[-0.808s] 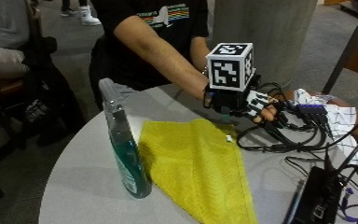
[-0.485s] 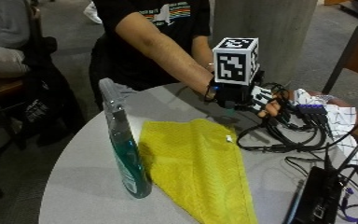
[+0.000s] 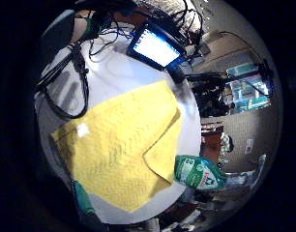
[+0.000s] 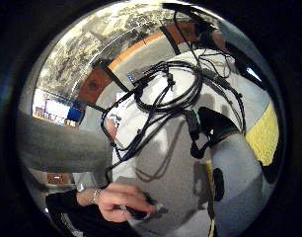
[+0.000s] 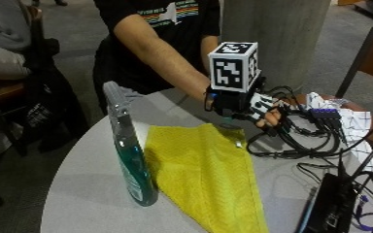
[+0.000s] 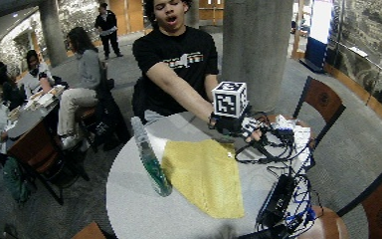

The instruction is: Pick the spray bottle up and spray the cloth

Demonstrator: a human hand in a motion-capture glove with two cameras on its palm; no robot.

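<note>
A clear spray bottle (image 5: 129, 150) of green liquid stands upright on the round grey table (image 5: 89, 170), just left of a yellow cloth (image 5: 202, 170) that lies spread flat. My gloved right hand (image 5: 256, 108) hovers over the table past the cloth's far edge, beside a tangle of black cables (image 5: 303, 141). Its fingers hang relaxed and hold nothing. It is well apart from the bottle. In the little finger side palm view the cloth (image 3: 119, 150) fills the middle and the bottle (image 3: 201, 174) lies beside its folded corner. The wide view shows the bottle (image 6: 150, 162), cloth (image 6: 204, 172) and hand (image 6: 240, 124) the same way.
Black cables (image 4: 166, 91) and a dark device (image 5: 332, 204) crowd the table's right side, with a lit screen (image 3: 155, 46) there. A white checked cloth (image 5: 351, 121) lies at the far right edge. A bare hand (image 4: 124, 200) rests at the table's rim. Chairs stand around.
My gloved hand has lifted a little and otherwise stayed over the table's far side. Bottle and cloth have not moved.
</note>
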